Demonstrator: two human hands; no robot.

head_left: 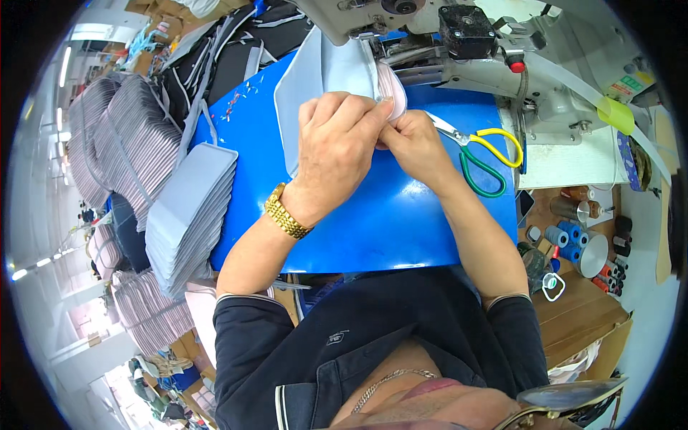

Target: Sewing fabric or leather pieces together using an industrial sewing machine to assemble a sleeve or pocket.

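Observation:
A light blue fabric piece (301,93) with a pink layer (390,82) and a pale edging strip lies under the sewing machine head (351,21). My left hand (333,147) rests over the piece, fingers curled and pinching near the pink edge. Just to its right, my right hand (412,150) is closed at the same edge, thumb and forefinger on the piece; its fingertips are partly hidden. Scissors with yellow and green handles (499,142) lie open beside my right hand on the blue table (358,236).
Bundles of striped-edged pieces (122,136) and a stack of light blue pieces (183,222) are at the left. Black offcuts (222,57) lie behind them. Thread cones (566,236) and a cardboard box (588,330) sit low on the right.

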